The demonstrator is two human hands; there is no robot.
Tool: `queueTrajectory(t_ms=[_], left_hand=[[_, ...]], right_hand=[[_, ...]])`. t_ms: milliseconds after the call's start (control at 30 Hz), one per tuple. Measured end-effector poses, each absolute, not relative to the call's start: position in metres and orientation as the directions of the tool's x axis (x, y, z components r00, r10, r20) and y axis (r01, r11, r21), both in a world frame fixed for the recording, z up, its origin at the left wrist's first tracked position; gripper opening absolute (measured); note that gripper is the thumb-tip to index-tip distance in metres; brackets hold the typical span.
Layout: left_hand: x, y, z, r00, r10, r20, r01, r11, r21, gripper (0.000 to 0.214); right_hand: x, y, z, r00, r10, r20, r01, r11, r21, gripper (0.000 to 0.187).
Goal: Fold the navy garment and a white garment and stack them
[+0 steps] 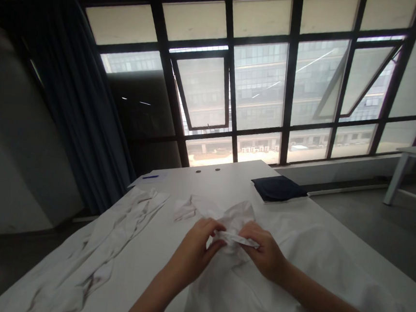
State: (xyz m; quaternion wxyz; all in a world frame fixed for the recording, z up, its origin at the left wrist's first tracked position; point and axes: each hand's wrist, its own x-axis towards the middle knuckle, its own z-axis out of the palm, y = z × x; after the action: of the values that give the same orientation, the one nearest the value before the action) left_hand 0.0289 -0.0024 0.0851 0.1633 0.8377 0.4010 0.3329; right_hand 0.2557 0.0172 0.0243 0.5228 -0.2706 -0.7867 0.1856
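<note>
L hand (193,250) & R hand (262,253) are pinching bunched white cloth (234,221) tight at its gathered edge; it's v. light, soft, floppy, best held at folds.

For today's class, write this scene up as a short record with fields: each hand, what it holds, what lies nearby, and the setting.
Left hand: pinches a crumpled fold of the white garment
Right hand: pinches the same fold
Nearby cloth: creased white sleeve, lying to the left
Surface: white table
Also on table: folded navy cloth, blue pen
Setting: large paned window ahead
</note>
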Motion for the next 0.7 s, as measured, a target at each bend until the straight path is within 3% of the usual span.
queueTrajectory(t_ms=[67, 300, 533, 700], left_hand=[[0.026, 0.001, 0.086, 0.470, 0.783, 0.408, 0.598, -0.622, 0.505, 0.006], [0.012, 0.008, 0.096, 0.464, 0.796, 0.388, 0.715, -0.595, 0.366, 0.032], [0.008, 0.008, 0.098, 0.512, 0.757, 0.407, 0.754, -0.622, 0.209, 0.025], [0.006, 0.005, 0.103, 0.516, 0.775, 0.365, 0.762, -0.610, 0.218, 0.035]], right_hand=[[0.257, 0.017, 0.026, -0.313, 0.657, 0.686, 0.258, 0.754, -0.604, 0.021], [0.259, 0.016, 0.028, -0.210, 0.834, 0.509, 0.331, 0.551, -0.766, 0.023], [0.257, 0.012, 0.029, -0.205, 0.839, 0.505, 0.311, 0.545, -0.779, 0.024], [0.257, 0.013, 0.032, -0.221, 0.749, 0.624, 0.385, 0.655, -0.650, 0.022]])
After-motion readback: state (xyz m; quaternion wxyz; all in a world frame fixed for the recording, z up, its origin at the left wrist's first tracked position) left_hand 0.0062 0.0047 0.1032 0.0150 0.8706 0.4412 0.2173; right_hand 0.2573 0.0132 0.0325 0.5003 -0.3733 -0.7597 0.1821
